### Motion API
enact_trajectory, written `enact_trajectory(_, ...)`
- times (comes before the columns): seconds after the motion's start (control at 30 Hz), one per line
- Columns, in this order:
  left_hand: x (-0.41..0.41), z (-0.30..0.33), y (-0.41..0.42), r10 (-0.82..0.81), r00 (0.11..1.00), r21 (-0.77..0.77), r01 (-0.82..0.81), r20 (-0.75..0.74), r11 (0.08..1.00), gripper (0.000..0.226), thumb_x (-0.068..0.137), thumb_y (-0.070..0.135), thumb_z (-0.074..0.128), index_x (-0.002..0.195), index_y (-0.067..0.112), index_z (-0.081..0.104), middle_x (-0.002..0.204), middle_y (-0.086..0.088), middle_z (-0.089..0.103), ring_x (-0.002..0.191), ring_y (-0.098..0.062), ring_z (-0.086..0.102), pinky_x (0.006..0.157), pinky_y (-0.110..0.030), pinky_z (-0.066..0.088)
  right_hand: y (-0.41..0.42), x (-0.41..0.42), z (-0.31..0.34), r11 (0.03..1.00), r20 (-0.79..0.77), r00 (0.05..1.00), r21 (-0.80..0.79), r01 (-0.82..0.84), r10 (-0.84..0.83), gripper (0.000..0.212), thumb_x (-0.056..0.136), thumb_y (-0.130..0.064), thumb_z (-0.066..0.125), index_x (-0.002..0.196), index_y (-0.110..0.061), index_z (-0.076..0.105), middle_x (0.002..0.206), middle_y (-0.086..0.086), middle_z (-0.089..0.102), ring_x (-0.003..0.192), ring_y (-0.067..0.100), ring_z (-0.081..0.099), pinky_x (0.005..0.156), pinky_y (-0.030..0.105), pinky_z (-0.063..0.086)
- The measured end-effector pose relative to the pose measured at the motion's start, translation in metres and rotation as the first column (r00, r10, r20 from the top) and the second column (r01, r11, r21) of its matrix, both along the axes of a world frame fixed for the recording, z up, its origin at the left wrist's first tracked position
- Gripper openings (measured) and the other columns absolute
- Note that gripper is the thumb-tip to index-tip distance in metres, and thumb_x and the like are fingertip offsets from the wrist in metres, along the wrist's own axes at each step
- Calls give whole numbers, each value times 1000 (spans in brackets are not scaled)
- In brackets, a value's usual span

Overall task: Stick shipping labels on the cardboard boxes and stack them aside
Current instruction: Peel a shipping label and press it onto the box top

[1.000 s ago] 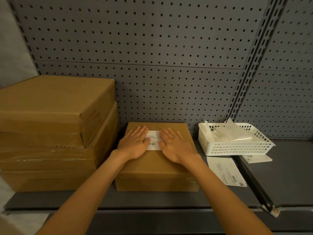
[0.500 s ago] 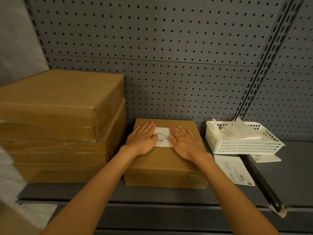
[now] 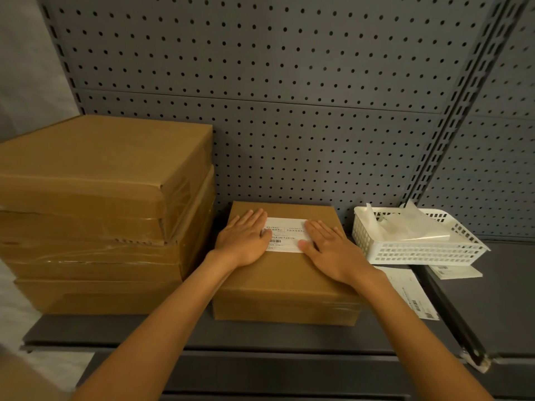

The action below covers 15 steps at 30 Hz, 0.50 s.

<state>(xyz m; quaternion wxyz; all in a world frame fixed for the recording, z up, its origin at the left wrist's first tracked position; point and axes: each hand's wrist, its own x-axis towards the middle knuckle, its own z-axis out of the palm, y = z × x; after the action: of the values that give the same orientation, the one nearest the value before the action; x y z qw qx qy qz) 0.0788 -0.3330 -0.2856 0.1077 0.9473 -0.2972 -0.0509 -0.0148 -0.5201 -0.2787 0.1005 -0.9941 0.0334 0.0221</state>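
A small cardboard box (image 3: 285,285) sits on the grey shelf in the middle. A white shipping label (image 3: 286,234) with a barcode lies flat on its top. My left hand (image 3: 243,238) rests palm down on the label's left end, fingers spread. My right hand (image 3: 333,251) lies flat over the label's right end. Both hands press on the box top and hold nothing. To the left stands a stack of larger cardboard boxes (image 3: 95,215), some wrapped in clear tape.
A white plastic basket (image 3: 417,250) with backing sheets stands right of the box. A loose label sheet (image 3: 411,293) lies on the shelf beside it, and another label (image 3: 457,272) in front of the basket. A pegboard wall (image 3: 275,111) closes the back. The shelf's front edge (image 3: 231,345) runs below.
My hands have slid apart along the label, uncovering more of its middle. The view has shifted so that the box and stack sit further right.
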Motion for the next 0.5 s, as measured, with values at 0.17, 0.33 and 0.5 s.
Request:
enact_trajectory(0.17, 2, 5, 6, -61, 998, 63, 63, -31, 996, 63, 99, 52, 14, 151, 22, -8, 158, 7, -13, 145, -8, -11, 119, -31, -5, -7, -6, -1, 1000, 4, 1000, 20, -13, 12, 61, 99, -53, 17, 152, -26, 3, 160, -10, 1, 145, 2, -4, 118, 27, -5)
enact_trajectory(0.33, -3, 7, 10, -78, 996, 83, 82, -40, 993, 63, 99, 51, 14, 151, 22, -9, 158, 7, -15, 144, -6, -13, 119, -30, -7, -6, -5, -4, 1000, 12, 1000, 11, -7, 6, 60, 99, -52, 13, 152, -26, 2, 160, -11, 0, 145, 3, -5, 119, 28, -4)
enact_trajectory(0.5, -22, 7, 26, -51, 997, 53, 54, -62, 997, 61, 100, 51, 16, 150, 27, -10, 157, 13, -14, 143, -2, -13, 117, -27, -9, -4, -5, -4, 1000, 23, 1000, 9, -3, 3, 60, 100, -51, 13, 153, -25, 2, 160, -10, 0, 146, 4, -4, 118, 28, -5)
